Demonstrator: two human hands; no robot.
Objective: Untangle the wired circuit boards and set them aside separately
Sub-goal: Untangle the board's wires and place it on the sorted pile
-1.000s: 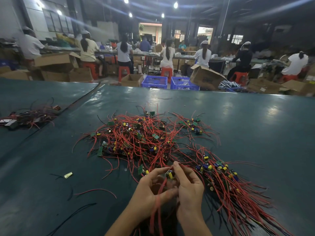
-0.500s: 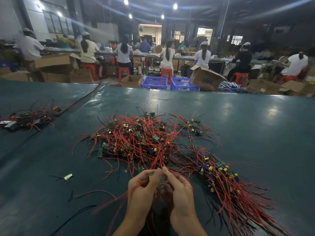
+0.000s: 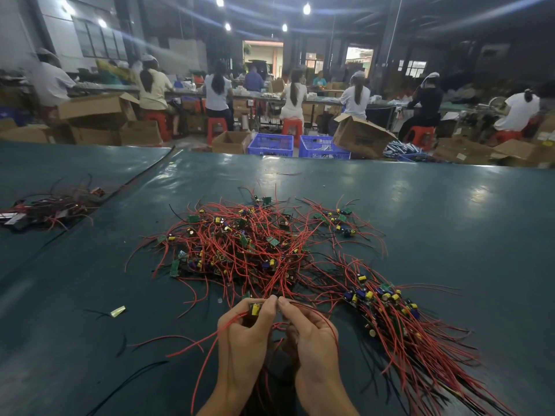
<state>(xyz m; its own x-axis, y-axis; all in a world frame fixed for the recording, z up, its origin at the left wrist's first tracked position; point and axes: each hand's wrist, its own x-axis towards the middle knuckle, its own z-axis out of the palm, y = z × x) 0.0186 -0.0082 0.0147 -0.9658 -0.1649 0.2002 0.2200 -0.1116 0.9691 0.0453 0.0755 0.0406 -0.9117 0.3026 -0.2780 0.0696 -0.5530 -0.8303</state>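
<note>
Left of the grip lies the most open tabletop: the dark green table [image 3: 60, 295] carries only a small yellowish scrap [image 3: 117, 311] and a few loose wire ends [image 3: 129, 382] on that side. Right of the grip the way is crowded by a laid-out row of boards [image 3: 387, 301], whose red leads fan out toward the near right corner of view. Just beyond the fingertips the tangled heap [image 3: 249, 244] of red wire and little green boards fills the middle of the table. Past it a broad glossy stretch reaches the far edge [image 3: 390, 163]. Far to the left of the grip a dark seam [image 3: 144, 172] runs diagonally, and across it rests a smaller dark bundle [image 3: 51, 205]. Behind the table is a dim workshop under ceiling lamps, with cardboard boxes [image 3: 360, 136], two blue crates [image 3: 271, 144], and people seated on red stools [image 3: 292, 127] at a long bench, backs turned. Both hands meet fingertip to fingertip at the heap's near rim. The left hand [image 3: 243, 334] has its fingers curled round a small circuit board [image 3: 255, 309] bearing a yellow capacitor, pinched between thumb and forefinger. The right hand [image 3: 315, 340] pinches red wires [image 3: 283, 283] that run from the grip up into the heap. More red strands [image 3: 207, 346] trail from the left hand down toward the near left.
</note>
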